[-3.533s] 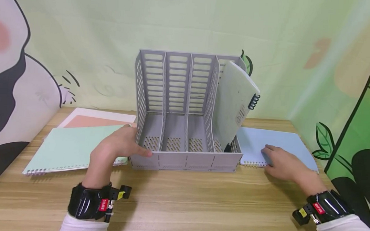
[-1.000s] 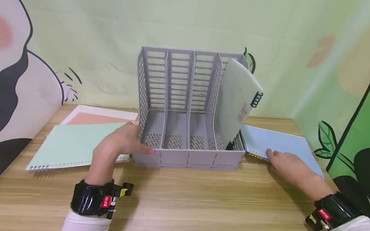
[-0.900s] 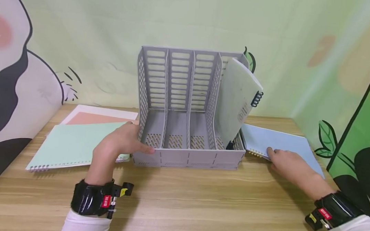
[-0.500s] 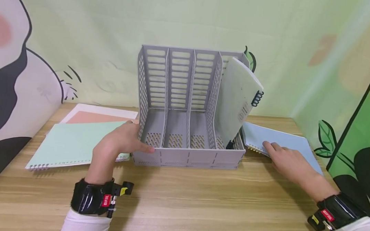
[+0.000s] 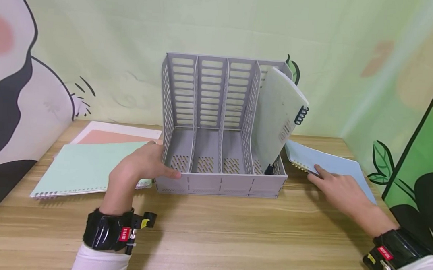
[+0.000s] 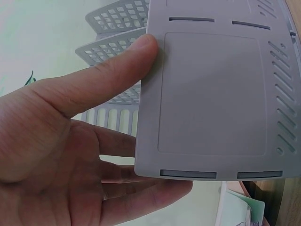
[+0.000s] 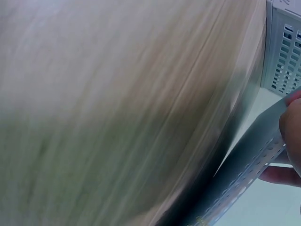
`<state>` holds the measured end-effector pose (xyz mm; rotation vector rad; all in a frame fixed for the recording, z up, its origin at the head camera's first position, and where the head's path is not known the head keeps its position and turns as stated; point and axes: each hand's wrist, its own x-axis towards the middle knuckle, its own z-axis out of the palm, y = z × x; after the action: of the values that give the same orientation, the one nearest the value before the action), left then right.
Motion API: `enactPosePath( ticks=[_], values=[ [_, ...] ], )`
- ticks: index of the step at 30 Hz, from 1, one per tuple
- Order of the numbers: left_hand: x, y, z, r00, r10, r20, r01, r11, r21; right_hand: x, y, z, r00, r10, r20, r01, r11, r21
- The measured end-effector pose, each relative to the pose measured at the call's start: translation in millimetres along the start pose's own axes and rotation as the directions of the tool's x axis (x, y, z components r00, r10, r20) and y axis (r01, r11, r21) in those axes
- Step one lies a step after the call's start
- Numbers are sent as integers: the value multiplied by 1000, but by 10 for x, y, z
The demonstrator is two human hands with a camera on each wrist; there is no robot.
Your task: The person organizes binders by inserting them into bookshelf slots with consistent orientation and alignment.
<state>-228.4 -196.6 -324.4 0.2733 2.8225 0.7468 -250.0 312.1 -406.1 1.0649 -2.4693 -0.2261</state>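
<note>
Pinched between thumb and fingers of my right hand (image 5: 339,192) is the spiral-bound edge of a light-blue rectangular notebook (image 5: 329,161), tilted up off the pale wood-grained tabletop (image 5: 212,235) just right of a grey plastic four-compartment file rack (image 5: 219,184). My left hand (image 5: 140,164) clasps the rack's front left corner, thumb on the front wall, the other fingers round the side. Between the blue notebook and the three left compartments stand the rack's right side and a whitish notebook with a black spiral (image 5: 277,113), leaning in the rightmost compartment, its bound corner jutting out. Left of the rack lies a mint-green spiral notebook (image 5: 88,165), overlapping a flat salmon-pink, white-bordered item (image 5: 109,137). Three and a half seconds ago the blue notebook lay flat under my right fingers; now its bound edge is raised and turned, while my left hand keeps the same corner.
</note>
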Motion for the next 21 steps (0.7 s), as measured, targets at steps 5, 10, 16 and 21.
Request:
enactPosePath(
  ticks=[5, 10, 16, 21],
  values=[
    [2, -2, -3, 1000, 1, 0, -1, 1000, 0, -16, 1, -26, 1000, -1, 15, 1, 1000, -6],
    [7, -8, -3, 1000, -17, 9, 17, 1000, 6, -8, 0, -14, 1000, 8, -2, -8, 1000, 18],
    [7, -15, -7, 1000, -19, 13, 19, 1000, 7, -11, 7, 1, 999, 27, -26, -26, 999, 27],
    [7, -9, -7, 1000, -14, 11, 14, 1000, -5, -29, 3, -7, 998, 37, -44, -37, 999, 2]
  ],
)
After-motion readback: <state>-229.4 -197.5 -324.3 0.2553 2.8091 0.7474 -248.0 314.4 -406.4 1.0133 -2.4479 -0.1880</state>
